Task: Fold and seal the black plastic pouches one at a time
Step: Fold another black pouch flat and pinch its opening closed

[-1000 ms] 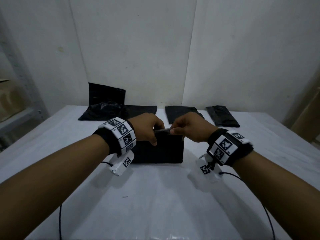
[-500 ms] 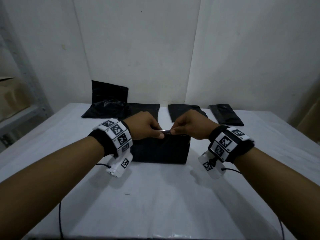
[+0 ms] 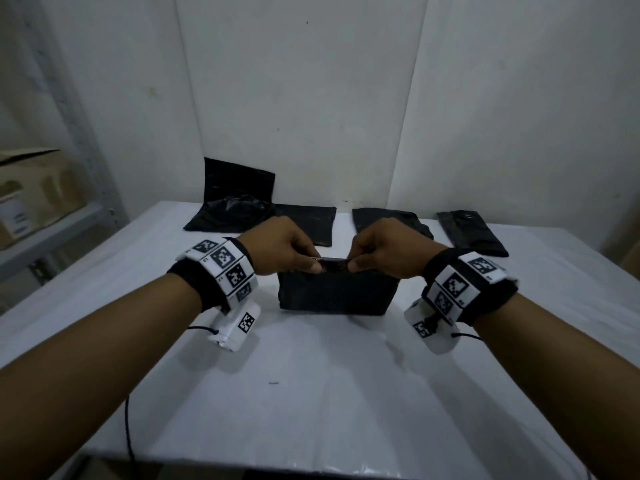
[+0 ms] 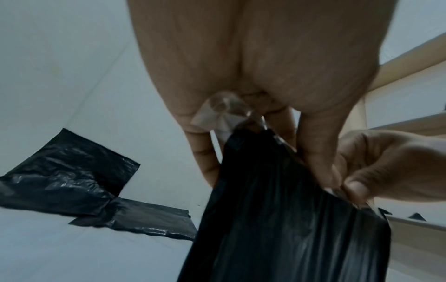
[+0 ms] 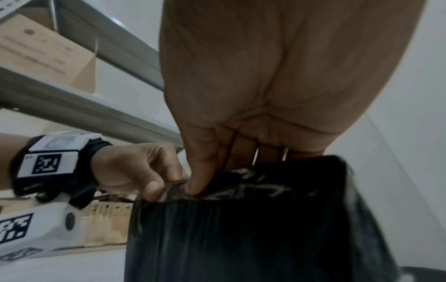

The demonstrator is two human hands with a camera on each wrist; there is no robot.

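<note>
A black plastic pouch (image 3: 336, 296) stands upright on the white table (image 3: 311, 393), held by its top edge. My left hand (image 3: 287, 247) pinches the top edge on the left, my right hand (image 3: 384, 247) pinches it on the right, with a glossy strip (image 3: 332, 260) stretched between the thumbs. In the left wrist view my left hand (image 4: 241, 118) holds the pouch (image 4: 289, 219) and a clear strip (image 4: 217, 112); the right thumb (image 4: 357, 188) pinches beside it. In the right wrist view my right hand (image 5: 212, 171) grips the pouch (image 5: 241, 238) edge, next to my left hand (image 5: 144, 171).
Other black pouches lie along the back of the table: a crumpled pile (image 3: 235, 202) at the left, a flat one (image 3: 311, 223), another (image 3: 391, 220) behind my right hand, one (image 3: 471, 233) at the right. A metal shelf with a cardboard box (image 3: 31, 192) stands at the left.
Both hands keep their pinch on the pouch's top edge and have drawn a little apart, baring more of the glossy strip between them. The pouch stays in place.
</note>
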